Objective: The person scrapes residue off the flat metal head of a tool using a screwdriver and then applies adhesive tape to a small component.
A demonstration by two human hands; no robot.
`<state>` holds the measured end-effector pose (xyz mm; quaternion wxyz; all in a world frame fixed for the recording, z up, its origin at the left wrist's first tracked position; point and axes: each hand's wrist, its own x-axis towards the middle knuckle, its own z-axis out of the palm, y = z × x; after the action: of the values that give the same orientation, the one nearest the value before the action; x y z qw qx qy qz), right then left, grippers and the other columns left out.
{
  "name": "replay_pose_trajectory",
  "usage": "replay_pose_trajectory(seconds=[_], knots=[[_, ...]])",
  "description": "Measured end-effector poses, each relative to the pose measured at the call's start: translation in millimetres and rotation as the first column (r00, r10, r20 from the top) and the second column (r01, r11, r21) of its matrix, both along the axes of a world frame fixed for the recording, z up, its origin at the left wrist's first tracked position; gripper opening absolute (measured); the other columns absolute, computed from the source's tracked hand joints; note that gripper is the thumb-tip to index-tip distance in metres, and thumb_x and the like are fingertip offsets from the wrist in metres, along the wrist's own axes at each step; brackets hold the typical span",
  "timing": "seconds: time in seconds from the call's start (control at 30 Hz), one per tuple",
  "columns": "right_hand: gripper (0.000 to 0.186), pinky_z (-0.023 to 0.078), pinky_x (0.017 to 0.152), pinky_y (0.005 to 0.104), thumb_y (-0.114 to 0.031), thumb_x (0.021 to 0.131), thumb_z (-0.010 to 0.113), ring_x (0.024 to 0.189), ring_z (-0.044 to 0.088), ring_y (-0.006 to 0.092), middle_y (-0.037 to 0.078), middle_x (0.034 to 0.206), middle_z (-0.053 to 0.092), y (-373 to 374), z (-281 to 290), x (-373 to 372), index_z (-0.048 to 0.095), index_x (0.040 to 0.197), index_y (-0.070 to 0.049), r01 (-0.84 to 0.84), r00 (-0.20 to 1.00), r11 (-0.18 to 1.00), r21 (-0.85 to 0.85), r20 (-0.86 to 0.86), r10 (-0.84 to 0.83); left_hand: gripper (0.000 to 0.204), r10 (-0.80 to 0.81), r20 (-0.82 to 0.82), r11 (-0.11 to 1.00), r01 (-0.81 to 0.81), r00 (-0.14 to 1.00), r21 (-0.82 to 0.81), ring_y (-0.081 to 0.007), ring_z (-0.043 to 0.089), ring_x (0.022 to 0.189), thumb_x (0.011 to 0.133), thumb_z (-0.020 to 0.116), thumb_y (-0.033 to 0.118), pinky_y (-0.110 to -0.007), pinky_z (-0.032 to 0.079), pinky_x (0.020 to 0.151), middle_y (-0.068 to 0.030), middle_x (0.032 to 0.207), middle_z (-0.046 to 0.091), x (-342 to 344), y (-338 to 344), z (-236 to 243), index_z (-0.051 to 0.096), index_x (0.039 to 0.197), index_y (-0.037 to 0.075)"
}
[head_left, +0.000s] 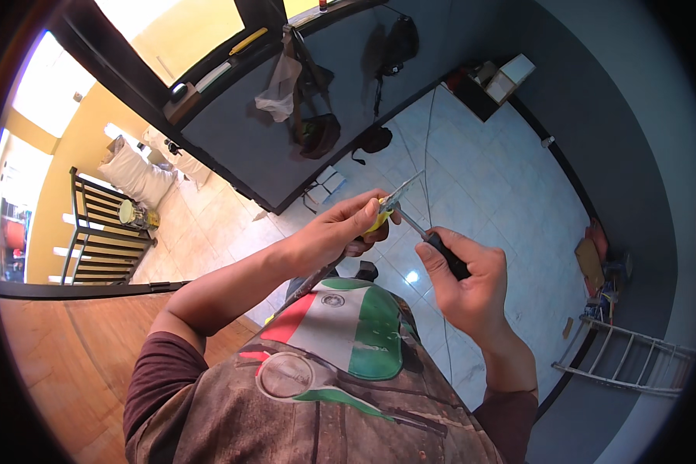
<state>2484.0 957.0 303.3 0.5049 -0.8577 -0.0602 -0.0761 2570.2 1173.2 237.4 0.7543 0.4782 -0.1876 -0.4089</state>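
Note:
In front of my chest, my left hand is closed round a yellow-handled tool with a flat, pale grey blade that points up and to the right. It looks like a scraper. My right hand grips a screwdriver by its black handle. The screwdriver's metal shaft slants up and left to the base of the blade, beside my left fingers. Whether the tip touches the blade or only lies against it, I cannot make out. Part of the yellow handle is hidden by my left fingers.
A brown wooden surface lies at lower left, near a black slatted metal gate. White sacks and a bucket stand behind it. Thin cables cross the tiled floor. A ladder is at right, an open box far right.

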Motion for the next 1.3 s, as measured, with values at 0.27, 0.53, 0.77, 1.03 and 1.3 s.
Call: replay_pose_trajectory(seconds=[0.27,0.53,0.77,1.03,1.3], knots=[[0.024,0.036,0.049,0.0278,-0.02,0.097,0.074,0.055,0.05,0.0071,0.0,0.066,0.058,-22,-9,13,0.073,0.099,0.004,0.028,0.959,0.959,0.282,-0.278,0.053,0.055,0.07,0.013,0.997,-0.07,0.997,-0.014,-0.0054,0.037,0.074,0.109,0.045,0.052,-0.019,0.033,0.063,0.0007,0.094,0.047,2,-12,-7,0.046,0.137,0.005],[0.038,0.038,0.045,0.0325,-0.024,0.097,0.073,0.051,0.046,0.0161,0.001,0.067,0.045,-18,-21,-14,0.069,0.126,0.0,0.174,0.864,0.75,-0.638,0.464,0.194,0.084,0.052,0.411,0.996,-0.078,0.91,0.046,-0.0069,0.042,0.076,0.088,0.059,0.079,-0.025,0.036,0.064,0.0029,0.086,0.047,-3,-11,12,0.053,0.111,-0.001],[0.023,0.033,0.041,0.0299,-0.016,0.098,0.071,0.047,0.047,0.0123,0.001,0.064,0.053,-17,-15,-21,0.071,0.114,0.001,-0.003,0.947,0.944,-0.331,0.303,0.109,0.068,0.119,0.551,0.988,-0.154,0.826,0.019,-0.0137,0.039,0.065,0.1,0.054,0.067,-0.033,0.035,0.057,-0.0054,0.07,0.043,-8,-27,11,0.052,0.1,0.0],[0.029,0.028,0.049,0.0237,-0.024,0.11,0.054,0.053,0.038,0.0022,-0.008,0.06,0.046,-31,2,-13,0.068,0.11,0.002,-0.031,0.873,0.854,0.519,-0.402,0.276,0.079,0.143,0.568,0.973,-0.221,0.811,0.071,-0.0103,0.035,0.067,0.095,0.043,0.081,-0.029,0.032,0.057,0.0001,0.071,0.04,-2,-38,11,0.051,0.094,0.002],[0.029,0.027,0.049,0.0214,-0.016,0.103,0.061,0.053,0.034,0.0016,-0.006,0.066,0.047,-39,-20,20,0.059,0.125,0.001,0.02,0.942,0.873,0.487,-0.303,0.147,0.064,0.415,0.409,0.896,-0.442,0.813,-0.029,-0.0091,0.04,0.074,0.094,0.07,0.06,-0.03,0.036,0.061,0.001,0.076,0.044,35,4,-35,0.056,0.106,-0.001]])
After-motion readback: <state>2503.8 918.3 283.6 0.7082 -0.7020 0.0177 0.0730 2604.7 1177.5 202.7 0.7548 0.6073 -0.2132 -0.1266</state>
